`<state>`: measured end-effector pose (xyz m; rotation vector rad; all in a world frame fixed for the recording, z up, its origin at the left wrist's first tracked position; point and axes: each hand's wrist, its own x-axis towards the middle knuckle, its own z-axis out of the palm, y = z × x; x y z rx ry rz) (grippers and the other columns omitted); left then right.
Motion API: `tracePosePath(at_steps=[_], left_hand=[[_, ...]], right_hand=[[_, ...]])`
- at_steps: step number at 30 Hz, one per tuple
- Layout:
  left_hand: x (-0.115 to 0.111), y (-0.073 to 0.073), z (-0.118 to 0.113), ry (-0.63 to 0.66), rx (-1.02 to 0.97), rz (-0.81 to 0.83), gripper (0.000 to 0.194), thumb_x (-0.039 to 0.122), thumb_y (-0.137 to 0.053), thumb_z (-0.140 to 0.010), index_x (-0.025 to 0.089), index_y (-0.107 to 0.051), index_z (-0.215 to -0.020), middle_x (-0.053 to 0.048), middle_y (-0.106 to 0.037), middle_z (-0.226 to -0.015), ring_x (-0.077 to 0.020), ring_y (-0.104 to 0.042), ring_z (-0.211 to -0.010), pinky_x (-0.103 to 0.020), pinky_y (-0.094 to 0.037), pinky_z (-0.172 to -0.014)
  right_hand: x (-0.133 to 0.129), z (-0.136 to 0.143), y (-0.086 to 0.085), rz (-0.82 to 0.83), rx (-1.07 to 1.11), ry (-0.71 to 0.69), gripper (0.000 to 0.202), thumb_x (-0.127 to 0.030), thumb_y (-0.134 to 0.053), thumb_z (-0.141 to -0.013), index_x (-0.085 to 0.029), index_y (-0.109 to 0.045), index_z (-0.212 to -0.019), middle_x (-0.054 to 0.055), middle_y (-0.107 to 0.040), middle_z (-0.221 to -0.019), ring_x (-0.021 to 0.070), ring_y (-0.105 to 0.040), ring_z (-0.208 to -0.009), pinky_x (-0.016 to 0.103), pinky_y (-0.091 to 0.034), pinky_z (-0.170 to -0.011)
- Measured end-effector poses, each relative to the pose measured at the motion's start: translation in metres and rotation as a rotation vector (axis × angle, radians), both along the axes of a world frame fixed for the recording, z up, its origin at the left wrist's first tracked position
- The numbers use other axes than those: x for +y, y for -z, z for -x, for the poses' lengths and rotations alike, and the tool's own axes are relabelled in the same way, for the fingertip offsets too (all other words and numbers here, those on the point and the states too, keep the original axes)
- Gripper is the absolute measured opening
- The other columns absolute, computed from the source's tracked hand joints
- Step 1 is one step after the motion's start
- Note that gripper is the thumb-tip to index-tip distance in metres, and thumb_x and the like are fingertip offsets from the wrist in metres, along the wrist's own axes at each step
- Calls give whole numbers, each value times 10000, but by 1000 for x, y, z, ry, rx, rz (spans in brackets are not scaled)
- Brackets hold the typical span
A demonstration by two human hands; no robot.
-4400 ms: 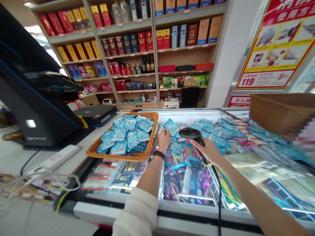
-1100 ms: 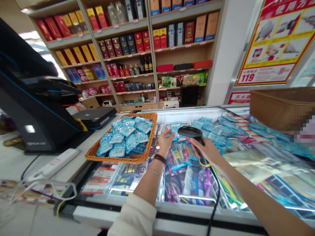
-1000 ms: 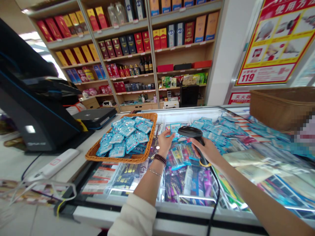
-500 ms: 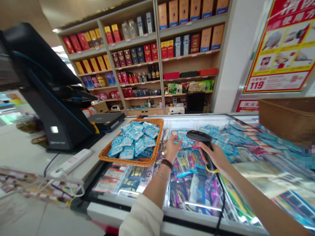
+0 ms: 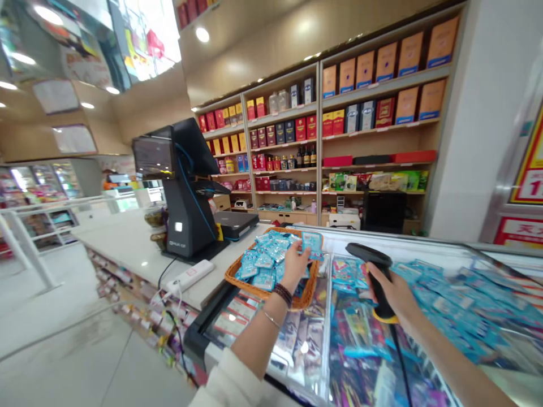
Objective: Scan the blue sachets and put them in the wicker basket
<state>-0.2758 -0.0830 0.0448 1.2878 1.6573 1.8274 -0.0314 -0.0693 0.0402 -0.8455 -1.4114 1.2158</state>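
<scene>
Between the fingers of my left hand (image 5: 296,265) is a light blue packet (image 5: 312,244), raised over the right side of an orange wicker basket (image 5: 244,287). A heap of similar blue packets (image 5: 262,263) fills that basket. My right hand (image 5: 396,297) is wrapped round the handle of a black barcode scanner (image 5: 373,255), its head pointing left and its cable hanging down. Below the scanner, colourful packaged goods (image 5: 360,328) show through the glass top of the freezer (image 5: 311,373). More blue packets (image 5: 458,305) are spread out to the right of my right hand.
A black checkout terminal (image 5: 186,209) stands on the white counter (image 5: 114,232) at left, with a dark flat device (image 5: 237,223) behind the basket. A white power strip (image 5: 190,277) with cables lies near the counter edge. Shelves of boxes and bottles (image 5: 284,135) line the back wall.
My left hand has moved left from the glass top to above the basket, with a blue packet in it. The scanner stays in my right hand. The view has turned left and up.
</scene>
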Motion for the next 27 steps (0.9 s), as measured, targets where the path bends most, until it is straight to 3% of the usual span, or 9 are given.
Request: tracePosePath(at_steps=[3, 5, 7, 9, 14, 18, 21, 24, 27], left_hand=[[-31, -7, 37, -239, 353, 102, 347, 202, -636, -848, 127, -651, -1187, -147, -703, -1024, -291, -667, -1021, -483, -496, -985], [-50, -7, 51, -403, 555, 153, 448, 203, -681, -802, 125, -627, -1241, -207, -644, -1245, -361, -556, -1248, -532, -401, -1083], [-65, -6, 54, -511, 672, 177, 538, 222, -690, -796, 124, -582, -1313, -235, -525, -1427, -404, -428, -1372, -561, -339, -1122], [-72, -4, 48, -526, 739, 161, 553, 233, -656, -826, 128, -546, -1359, -232, -467, -1483, -410, -379, -1400, -569, -326, -1123], [-64, 4, -6, -304, 833, 3, 465, 222, -606, -871, 182, -567, -1333, -171, -507, -1431, -347, -407, -1362, -532, -341, -1129], [-40, 19, -72, 3, 843, -68, 381, 216, -603, -886, 201, -611, -1266, -137, -586, -1327, -306, -476, -1295, -493, -356, -1135], [-19, 33, -126, 237, 832, -31, 335, 246, -612, -898, 203, -633, -1230, -130, -632, -1269, -294, -525, -1264, -471, -377, -1124], [2, 47, -177, 399, 805, 46, 440, 333, -708, -845, 158, -634, -1242, -176, -638, -1280, -338, -534, -1280, -487, -382, -1121], [20, 57, -217, 487, 751, 130, 616, 393, -853, -687, 123, -654, -1203, -229, -652, -1252, -397, -570, -1240, -515, -406, -1093]], right_hand=[[-3, 12, -4, -11, -11, -36, 461, -666, -721, -745, -246, -563, -640, 32, -581, -488, 172, -493, -370, 325, -427, -367], [-6, 15, -7, -14, -7, -39, 454, -662, -730, -736, -241, -576, -668, 28, -587, -495, 168, -496, -369, 319, -431, -359], [-10, 13, -11, -3, 23, -17, 456, -650, -756, -714, -228, -588, -690, 18, -589, -508, 152, -498, -375, 300, -431, -353], [-13, 5, -16, 18, 75, 12, 462, -634, -787, -685, -213, -600, -718, 1, -586, -530, 131, -491, -378, 278, -420, -342], [-16, -41, -24, 46, 158, 106, 458, -594, -821, -662, -198, -643, -810, -13, -592, -586, 111, -495, -398, 251, -400, -329], [-9, -96, -17, 44, 156, 243, 440, -589, -821, -670, -204, -659, -811, -1, -589, -586, 121, -509, -405, 261, -408, -335], [-6, -134, -11, 47, 165, 340, 441, -591, -825, -659, -209, -651, -795, -1, -590, -587, 128, -508, -398, 269, -402, -328], [-8, -162, -6, 76, 155, 413, 462, -593, -831, -640, -203, -632, -789, -11, -591, -579, 123, -511, -393, 263, -408, -332], [-9, -179, 0, 88, 140, 449, 500, -618, -827, -630, -198, -625, -812, -26, -586, -571, 115, -510, -389, 250, -410, -333]])
